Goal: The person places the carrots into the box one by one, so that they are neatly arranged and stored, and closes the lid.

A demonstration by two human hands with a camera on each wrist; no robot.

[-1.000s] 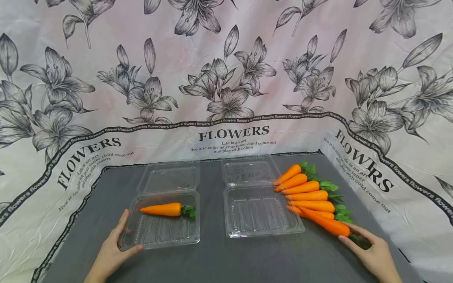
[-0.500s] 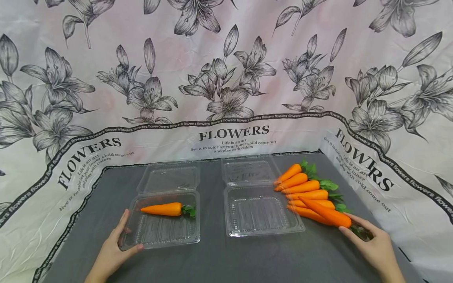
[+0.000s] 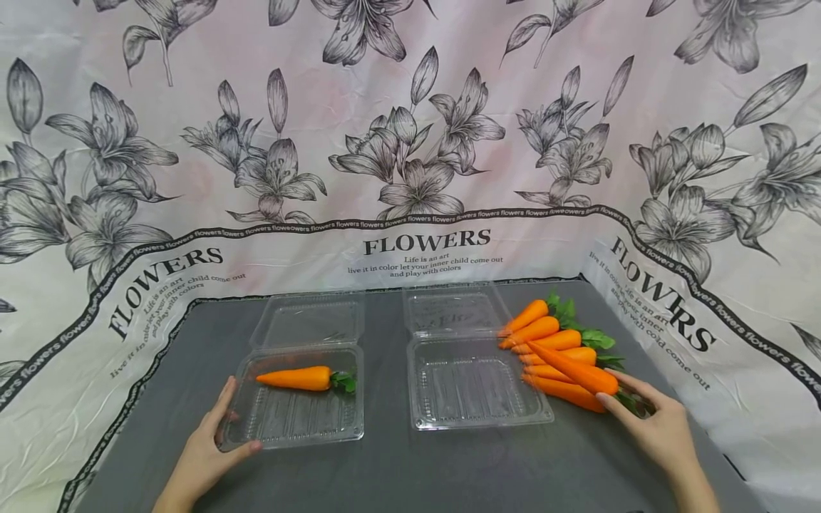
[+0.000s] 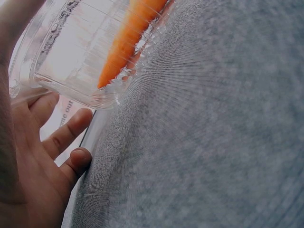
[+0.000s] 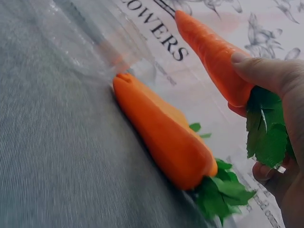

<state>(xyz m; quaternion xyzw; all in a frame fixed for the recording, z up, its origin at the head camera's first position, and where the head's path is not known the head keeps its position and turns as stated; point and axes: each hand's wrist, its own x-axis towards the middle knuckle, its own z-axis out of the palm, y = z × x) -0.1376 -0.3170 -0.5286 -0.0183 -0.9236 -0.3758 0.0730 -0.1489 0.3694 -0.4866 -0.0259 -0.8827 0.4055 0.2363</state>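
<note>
My right hand (image 3: 656,426) pinches an orange carrot (image 3: 574,367) near its leafy end, between thumb and fingers. In the right wrist view this held carrot (image 5: 213,61) is raised, tip pointing away, above another carrot (image 5: 161,135) lying on the table. Several more carrots (image 3: 535,330) with green tops lie in a column at the right. My left hand (image 3: 204,445) rests against the left front corner of a clear hinged container (image 3: 346,431), its fingers spread and fairly straight. One carrot (image 3: 298,378) lies inside that container. The left wrist view shows the hand (image 4: 47,156) beside the clear wall.
A second clear container (image 3: 474,420), lid folded back, sits in the middle, its right edge close to the carrot tips. Both lids lie toward the back. Grey cloth covers the table (image 3: 385,470). Flower-printed fabric (image 3: 423,242) hangs behind and at both sides.
My right hand has lifted the carrot off the near end of the column and carried it up and left, over the other carrots. The left hand has stayed at its container.
</note>
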